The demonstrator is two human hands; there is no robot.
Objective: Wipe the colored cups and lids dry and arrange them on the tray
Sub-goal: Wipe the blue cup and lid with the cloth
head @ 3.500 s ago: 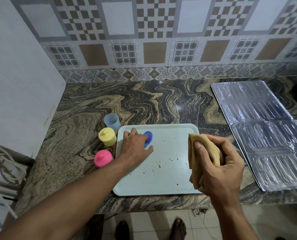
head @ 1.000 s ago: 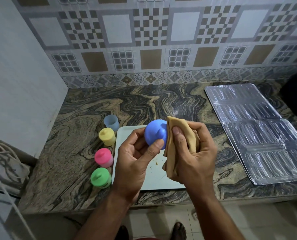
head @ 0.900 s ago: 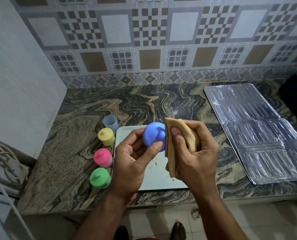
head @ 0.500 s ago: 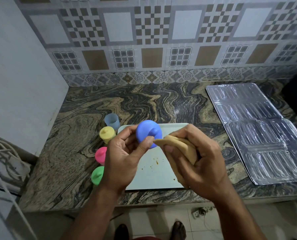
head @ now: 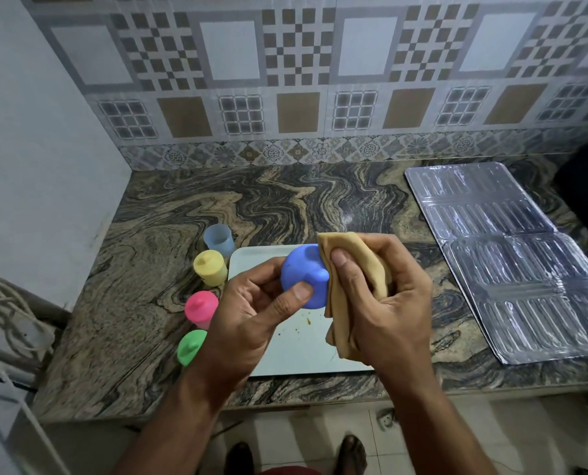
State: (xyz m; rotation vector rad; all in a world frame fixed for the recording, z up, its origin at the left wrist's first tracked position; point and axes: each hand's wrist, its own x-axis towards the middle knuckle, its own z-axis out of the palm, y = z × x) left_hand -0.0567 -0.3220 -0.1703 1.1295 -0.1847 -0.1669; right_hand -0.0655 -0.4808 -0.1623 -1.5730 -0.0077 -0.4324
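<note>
My left hand (head: 251, 310) pinches a smooth, domed blue lid (head: 304, 281) between thumb and fingers, its little spout nub facing me, held above the pale flat tray (head: 299, 351). My right hand (head: 385, 303) is closed around a soft, folded tan cloth (head: 347, 269) pressed against the lid's right edge. The tray's matte surface carries a few brown crumbs. Beside its left edge, on the swirled polished stone counter (head: 141, 269), stand a translucent blue cup (head: 218, 238) and yellow (head: 210, 267), pink (head: 201, 308) and green (head: 190, 346) lidded cups. A ribbed, shiny foil sheet (head: 512, 262) lies well right.
</note>
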